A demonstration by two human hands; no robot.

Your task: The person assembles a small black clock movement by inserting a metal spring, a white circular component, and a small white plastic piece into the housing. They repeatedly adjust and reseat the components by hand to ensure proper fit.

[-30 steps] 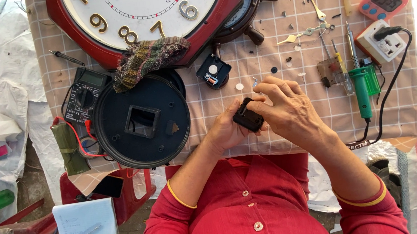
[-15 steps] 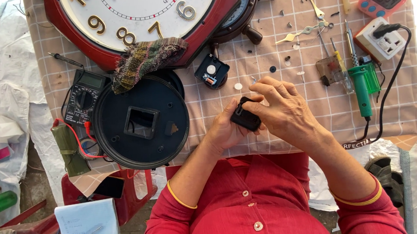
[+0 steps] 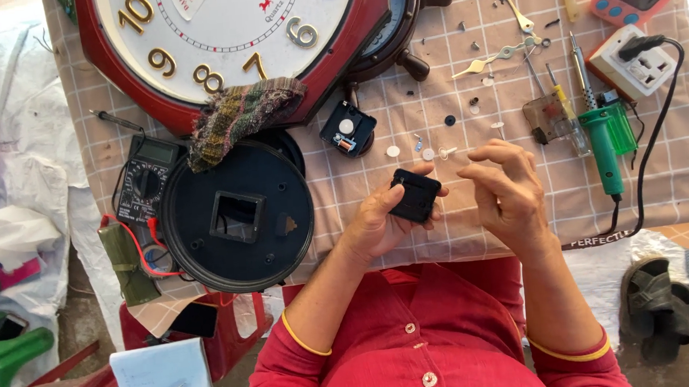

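Beyond both my hands lies the large red-framed wall clock with a white dial (image 3: 228,32), and left of my left hand the round black plastic clock back with a square opening (image 3: 237,217). My left hand (image 3: 379,223) grips the small black square clock movement (image 3: 415,195). My right hand (image 3: 510,186), on it a second ago, has lifted clear to its right, fingers pinched narrow; whether they hold a part I cannot tell, so the movement now rests in one hand only.

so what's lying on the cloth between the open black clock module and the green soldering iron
Head view: small white discs, tiny loose parts and a clear-handled screwdriver between the module and the iron.
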